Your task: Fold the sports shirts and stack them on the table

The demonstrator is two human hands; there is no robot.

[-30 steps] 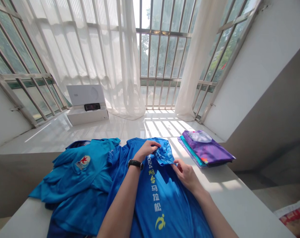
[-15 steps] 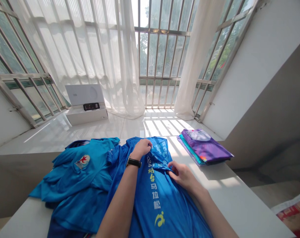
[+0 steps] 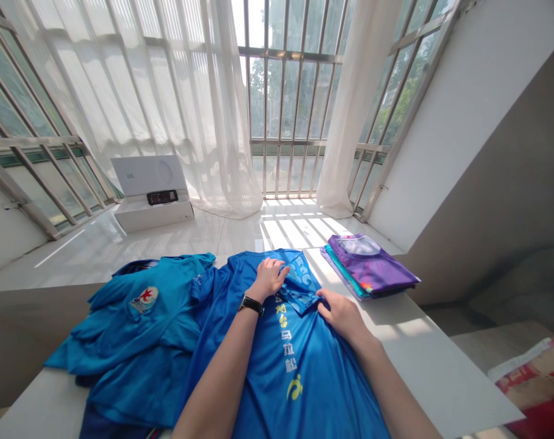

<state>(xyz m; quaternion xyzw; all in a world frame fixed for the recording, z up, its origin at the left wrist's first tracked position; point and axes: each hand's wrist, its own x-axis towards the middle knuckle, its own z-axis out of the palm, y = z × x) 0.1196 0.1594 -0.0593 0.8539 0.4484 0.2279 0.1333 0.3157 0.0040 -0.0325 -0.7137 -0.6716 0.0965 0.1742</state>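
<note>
A blue T-shirt [image 3: 322, 372] with printed characters down its middle lies spread on the white ledge in front of me. Its right sleeve, patterned in lighter blue, is folded inward over the body. My left hand [image 3: 270, 277], with a black-banded watch at the wrist, rests on the upper part of the shirt, fingers stretched out flat. At the sleeve's hem, my right hand [image 3: 343, 314] pinches the fabric between thumb and fingers. To the left, a teal shirt [image 3: 158, 341] with a round badge lies crumpled on other dark blue clothing, touching the blue T-shirt.
A stack of folded shirts [image 3: 372, 265], purple on top, sits at the right. Behind on the left stands an open white box [image 3: 153, 213] with a black device [image 3: 162, 197] on it. Sheer curtains [image 3: 213, 122] hang before barred windows. A red and beige bag [image 3: 539, 384] is at lower right.
My left hand has flattened, its fingers spreading on the shirt. My right hand has drawn the sleeve hem slightly outward to the right, and the folded sleeve lies flatter. The view has shifted slightly.
</note>
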